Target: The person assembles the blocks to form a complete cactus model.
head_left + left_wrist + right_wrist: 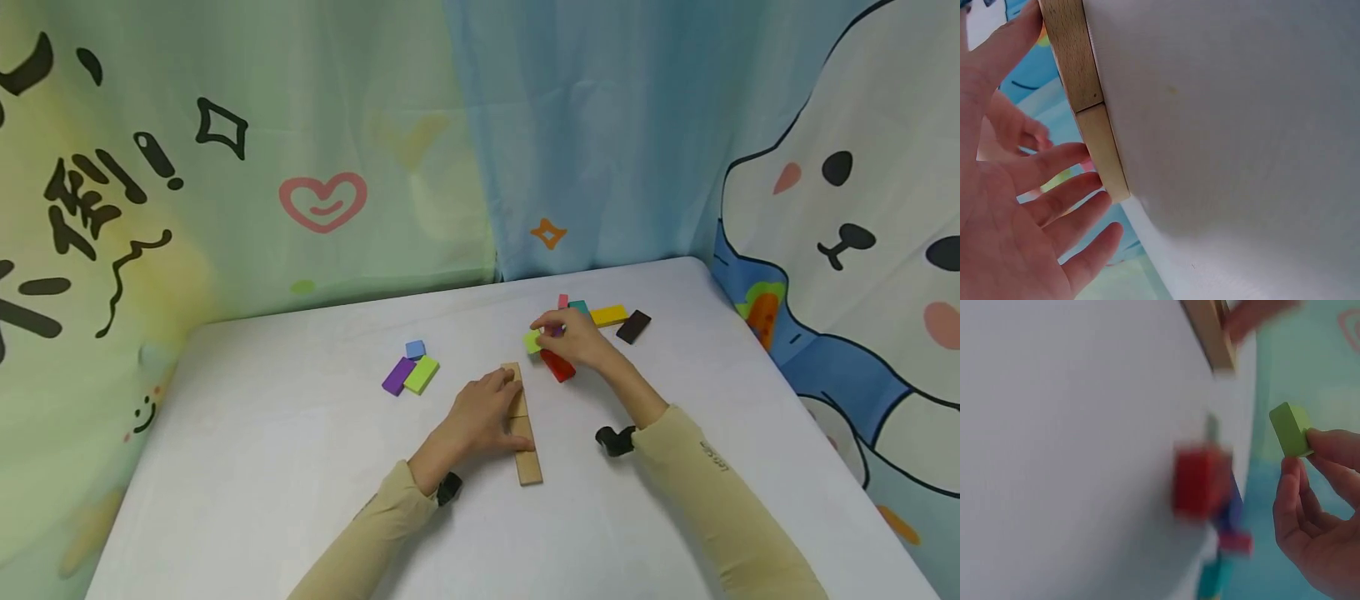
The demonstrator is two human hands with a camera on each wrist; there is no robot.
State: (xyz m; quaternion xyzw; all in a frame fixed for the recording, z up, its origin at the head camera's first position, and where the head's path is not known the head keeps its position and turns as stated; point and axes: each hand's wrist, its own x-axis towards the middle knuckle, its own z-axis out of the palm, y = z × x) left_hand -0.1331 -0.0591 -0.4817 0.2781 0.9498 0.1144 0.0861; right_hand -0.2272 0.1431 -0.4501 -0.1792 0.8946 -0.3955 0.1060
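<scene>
Two plain wooden blocks (528, 468) lie end to end in a line on the white table; in the left wrist view the wooden pieces (1075, 56) meet at a thin seam. The left hand (477, 421) rests along them, its fingers (1072, 187) spread and fingertips touching their side. Between thumb and fingertips the right hand (1329, 512) pinches a lime green block (1291, 429), held above the table. In the head view that right hand (573, 337) is over the colored blocks, beside a red block (557, 366) and partly covering a purple one.
Left of the hands lie a blue block (416, 349), a purple block (398, 377) and a lime green block (422, 375). Beyond the right hand are pink (562, 300), teal (579, 307), yellow (610, 315) and dark brown (633, 327) blocks. Printed curtains (375, 125) stand behind.
</scene>
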